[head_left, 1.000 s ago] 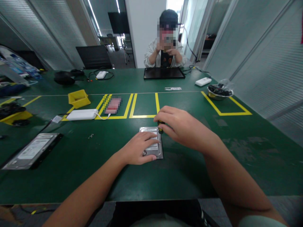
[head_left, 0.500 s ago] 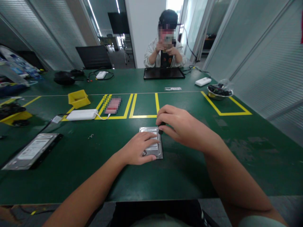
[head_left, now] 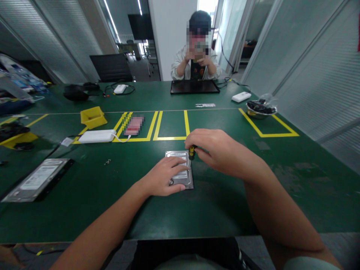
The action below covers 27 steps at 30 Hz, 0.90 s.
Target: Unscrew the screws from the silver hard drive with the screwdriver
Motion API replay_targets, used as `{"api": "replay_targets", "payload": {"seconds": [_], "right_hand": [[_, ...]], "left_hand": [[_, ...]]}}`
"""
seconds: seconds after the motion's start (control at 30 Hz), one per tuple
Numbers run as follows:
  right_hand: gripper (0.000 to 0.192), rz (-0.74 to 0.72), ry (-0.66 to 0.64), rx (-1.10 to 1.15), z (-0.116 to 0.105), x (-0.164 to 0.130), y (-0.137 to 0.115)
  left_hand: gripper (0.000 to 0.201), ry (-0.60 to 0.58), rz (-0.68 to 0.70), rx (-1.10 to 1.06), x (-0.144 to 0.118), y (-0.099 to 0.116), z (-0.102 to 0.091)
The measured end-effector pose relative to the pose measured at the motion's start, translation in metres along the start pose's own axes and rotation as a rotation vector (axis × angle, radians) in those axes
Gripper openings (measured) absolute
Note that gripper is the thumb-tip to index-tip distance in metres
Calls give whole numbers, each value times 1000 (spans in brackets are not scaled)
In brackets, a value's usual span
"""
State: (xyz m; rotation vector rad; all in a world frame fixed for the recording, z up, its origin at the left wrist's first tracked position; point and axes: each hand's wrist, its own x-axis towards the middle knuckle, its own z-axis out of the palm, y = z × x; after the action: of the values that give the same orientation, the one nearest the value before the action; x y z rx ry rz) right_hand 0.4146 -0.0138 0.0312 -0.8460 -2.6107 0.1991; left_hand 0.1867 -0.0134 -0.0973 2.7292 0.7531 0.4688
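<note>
My left hand [head_left: 164, 179] lies flat, fingers together, on the hard drive [head_left: 181, 173] near the desk's [head_left: 225, 210] front edge; my right hand [head_left: 216, 150] pinches what looks like a screwdriver [head_left: 191, 151] at its far corner.

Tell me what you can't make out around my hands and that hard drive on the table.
- Head view: the tip of the screwdriver, hidden under the right hand.
- The label on the hard drive, mostly covered by the left hand.
- The red card, blurred out.
- Contents of the metal bowl, too small.
</note>
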Motion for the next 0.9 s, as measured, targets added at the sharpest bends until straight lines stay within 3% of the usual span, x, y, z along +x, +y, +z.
{"api": "replay_targets", "payload": {"seconds": [0.9], "right_hand": [[24, 60, -56, -113, -4, -6, -1]], "left_hand": [[58, 9, -4, 4, 0, 0, 1]]}}
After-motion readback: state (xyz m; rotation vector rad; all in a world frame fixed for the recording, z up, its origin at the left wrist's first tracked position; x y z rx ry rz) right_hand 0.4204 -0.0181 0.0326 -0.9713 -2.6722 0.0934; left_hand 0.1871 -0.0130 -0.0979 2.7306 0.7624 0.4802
